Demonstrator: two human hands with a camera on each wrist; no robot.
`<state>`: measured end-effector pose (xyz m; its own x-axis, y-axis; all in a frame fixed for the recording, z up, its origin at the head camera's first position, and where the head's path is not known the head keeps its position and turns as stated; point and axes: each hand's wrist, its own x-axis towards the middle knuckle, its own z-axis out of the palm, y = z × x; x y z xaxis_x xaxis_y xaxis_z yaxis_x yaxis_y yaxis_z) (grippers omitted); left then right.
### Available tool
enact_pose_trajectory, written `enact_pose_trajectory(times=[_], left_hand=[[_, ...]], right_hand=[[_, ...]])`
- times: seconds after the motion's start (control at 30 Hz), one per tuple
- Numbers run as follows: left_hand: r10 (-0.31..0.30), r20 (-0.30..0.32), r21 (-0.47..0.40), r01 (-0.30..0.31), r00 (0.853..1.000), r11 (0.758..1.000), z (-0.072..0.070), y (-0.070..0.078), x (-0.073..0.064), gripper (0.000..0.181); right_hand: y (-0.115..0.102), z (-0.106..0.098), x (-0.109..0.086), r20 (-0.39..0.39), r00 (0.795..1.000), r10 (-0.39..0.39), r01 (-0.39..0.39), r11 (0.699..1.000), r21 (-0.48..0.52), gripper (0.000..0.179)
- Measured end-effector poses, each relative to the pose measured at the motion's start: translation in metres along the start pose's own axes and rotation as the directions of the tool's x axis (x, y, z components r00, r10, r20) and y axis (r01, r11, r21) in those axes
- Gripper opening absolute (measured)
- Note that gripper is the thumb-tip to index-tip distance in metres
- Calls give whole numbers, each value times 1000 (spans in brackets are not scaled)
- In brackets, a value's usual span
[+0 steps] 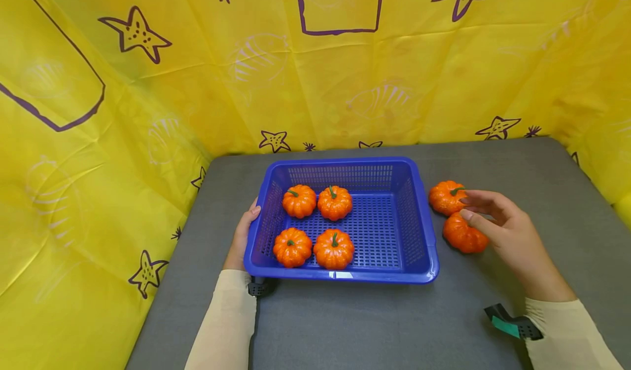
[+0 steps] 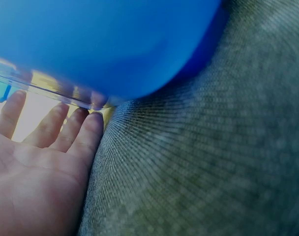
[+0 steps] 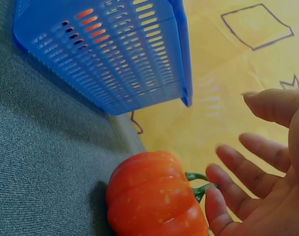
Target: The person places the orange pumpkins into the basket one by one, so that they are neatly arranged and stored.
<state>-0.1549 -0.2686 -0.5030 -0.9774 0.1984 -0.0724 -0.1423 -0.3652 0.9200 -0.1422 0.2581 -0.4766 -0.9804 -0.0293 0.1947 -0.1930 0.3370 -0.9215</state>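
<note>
A blue plastic basket stands on the grey table. Inside, on its left half, several small orange pumpkins sit in two rows. My left hand holds the basket's left rim, its thumb on the rim; in the left wrist view the fingers reach up beneath the rim. Right of the basket are two more pumpkins, a far one and a nearer one. My right hand hovers over these two, fingers loosely bent and thumb apart. The right wrist view shows its fingers close to the green stems, gripping nothing.
The grey table extends in front of the basket and to both sides. A yellow cloth with drawn starfish and fish hangs behind the table and along its sides. Each wrist carries a black strap.
</note>
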Motion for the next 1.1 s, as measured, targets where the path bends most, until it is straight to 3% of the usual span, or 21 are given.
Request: enact_pose_trajectory(times=[0.43, 0.77, 1.1], left_hand=[[-9, -3, 11, 9, 1000, 1000, -1, -1, 0, 62], [-1, 7, 5, 1, 1000, 1000, 1, -1, 0, 62], [10, 20, 21, -11, 1000, 1000, 1, 0, 2, 63]], right_hand=[[4, -4, -1, -70, 997, -15, 20, 997, 81, 40], [13, -8, 0, -71, 997, 37, -37, 999, -1, 36], [32, -10, 1, -13, 996, 92, -93, 990, -102, 43]])
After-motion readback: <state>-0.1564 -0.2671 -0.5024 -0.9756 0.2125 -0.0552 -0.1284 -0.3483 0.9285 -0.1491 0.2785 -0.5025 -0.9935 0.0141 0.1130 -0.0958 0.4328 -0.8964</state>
